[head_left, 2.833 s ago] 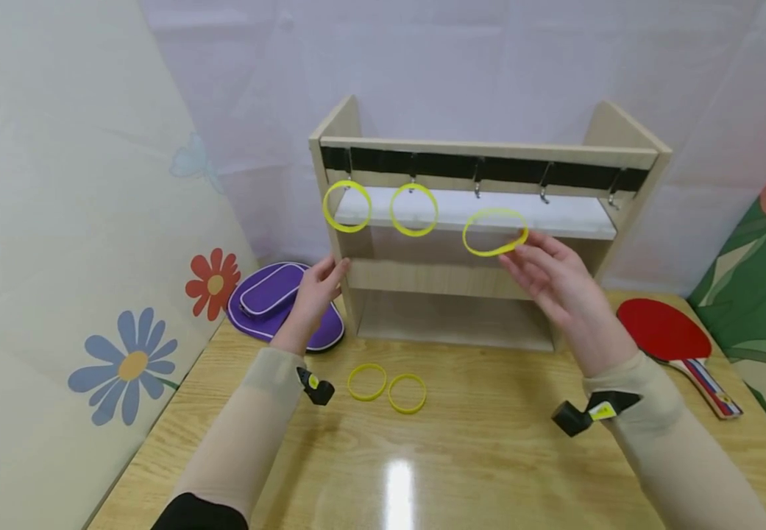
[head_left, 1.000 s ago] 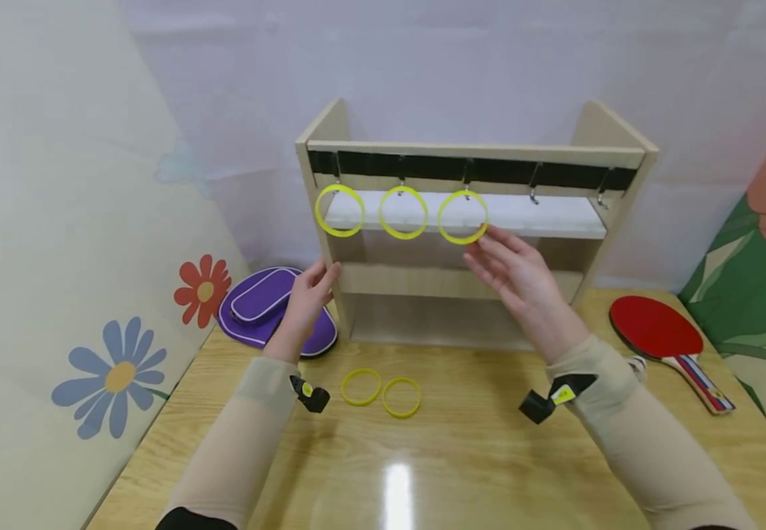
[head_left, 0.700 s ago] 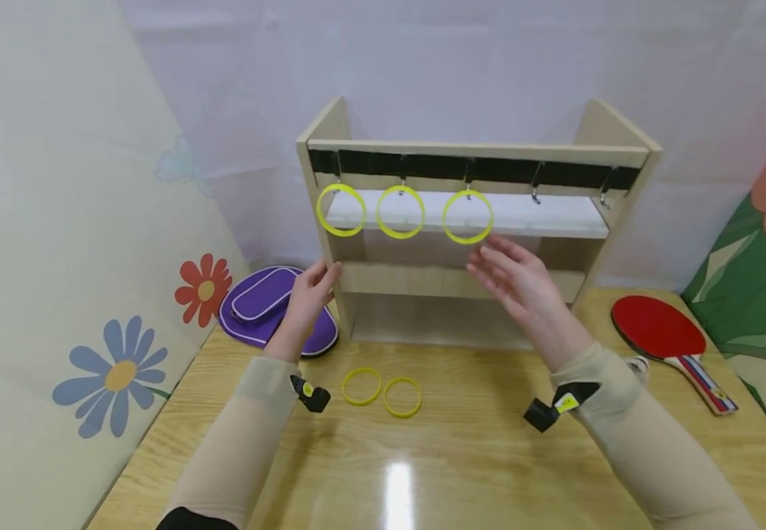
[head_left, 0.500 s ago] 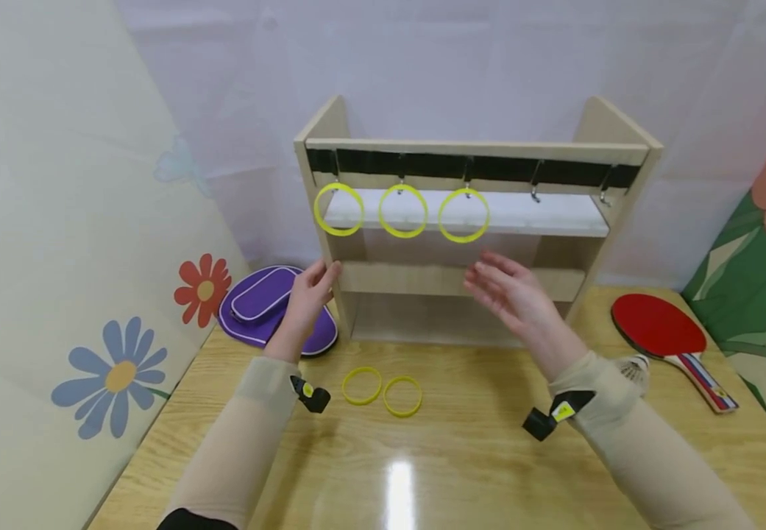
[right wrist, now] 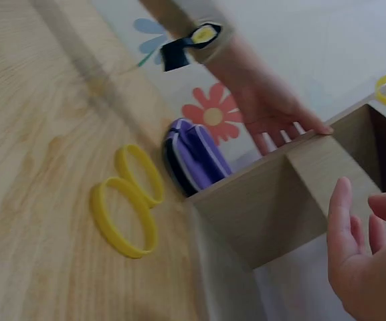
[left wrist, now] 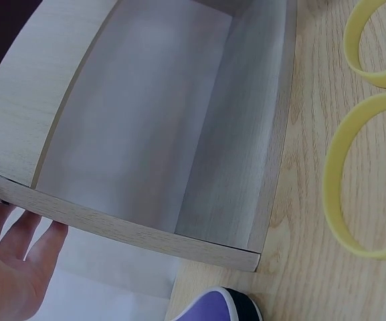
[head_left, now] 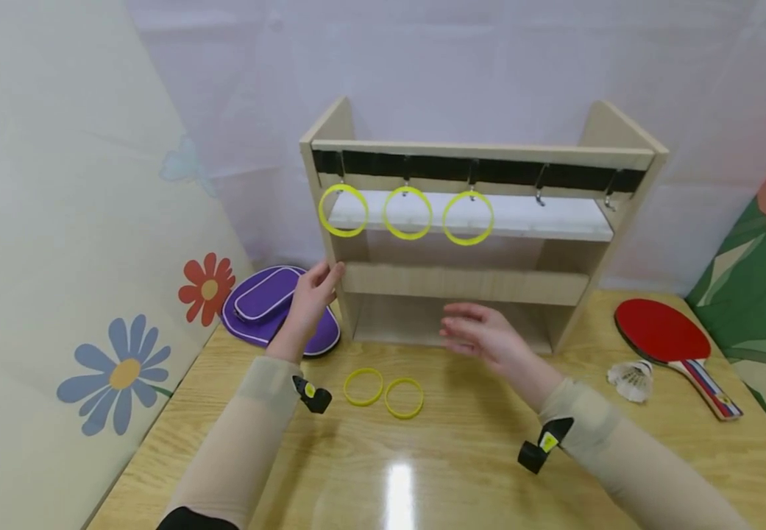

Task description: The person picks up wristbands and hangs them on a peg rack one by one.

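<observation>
My left hand (head_left: pixel 312 302) rests against the outer left side of the small wooden shelf unit (head_left: pixel 462 283), its thumb at the front edge. In the left wrist view the fingers (left wrist: pixel 45 251) touch the side panel from outside. My right hand (head_left: pixel 482 338) hangs before the lower compartment, holding nothing, its fingers loosely bent. Three yellow rings hang from the hooks: a left one (head_left: pixel 323 221), a middle one (head_left: pixel 408 236) and a right one (head_left: pixel 467 241). On the table lie two more yellow rings, one (head_left: pixel 363 403) and another (head_left: pixel 405 416) side by side.
Two bare hooks, one (head_left: pixel 540 195) and the outer one (head_left: pixel 609 199), are at the right of the black strip. A purple paddle case (head_left: pixel 266 294) lies left of the shelf unit. At right are a shuttlecock (head_left: pixel 633 380) and a red table tennis paddle (head_left: pixel 662 329).
The right hand brought a yellow ring to the third hook, let it go and drew down toward the table. The left hand stayed at the shelf unit's side.
</observation>
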Demonstrator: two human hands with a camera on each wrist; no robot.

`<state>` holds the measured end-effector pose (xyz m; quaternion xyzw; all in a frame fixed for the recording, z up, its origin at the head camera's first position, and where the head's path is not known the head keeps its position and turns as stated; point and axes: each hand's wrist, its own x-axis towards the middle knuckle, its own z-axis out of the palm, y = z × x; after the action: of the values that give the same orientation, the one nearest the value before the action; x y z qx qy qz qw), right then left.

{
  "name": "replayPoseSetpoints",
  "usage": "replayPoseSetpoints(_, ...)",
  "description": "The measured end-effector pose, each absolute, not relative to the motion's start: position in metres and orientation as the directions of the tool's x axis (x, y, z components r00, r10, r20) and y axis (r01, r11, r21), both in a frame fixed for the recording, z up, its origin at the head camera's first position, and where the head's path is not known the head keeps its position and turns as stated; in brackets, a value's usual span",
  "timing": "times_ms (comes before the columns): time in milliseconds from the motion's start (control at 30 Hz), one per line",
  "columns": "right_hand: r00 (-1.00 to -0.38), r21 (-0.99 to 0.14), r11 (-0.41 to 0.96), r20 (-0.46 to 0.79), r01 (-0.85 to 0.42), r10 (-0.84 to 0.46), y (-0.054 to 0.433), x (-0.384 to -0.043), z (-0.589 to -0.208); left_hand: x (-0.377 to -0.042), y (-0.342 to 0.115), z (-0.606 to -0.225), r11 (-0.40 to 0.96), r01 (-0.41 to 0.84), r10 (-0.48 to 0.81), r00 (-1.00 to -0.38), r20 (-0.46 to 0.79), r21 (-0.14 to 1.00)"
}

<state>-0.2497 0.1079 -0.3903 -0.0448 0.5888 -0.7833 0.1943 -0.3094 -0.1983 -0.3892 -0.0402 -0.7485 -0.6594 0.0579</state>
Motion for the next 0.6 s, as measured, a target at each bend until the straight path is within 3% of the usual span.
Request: replayPoseSetpoints(600,-0.891,-0.967,-0.006,-0.231,0.253,-0.39,0.093,-0.242,-0.441,-0.309,-0.198,-0.389,0.128,0.135,-0.02,-0.99,0.139,0.983)
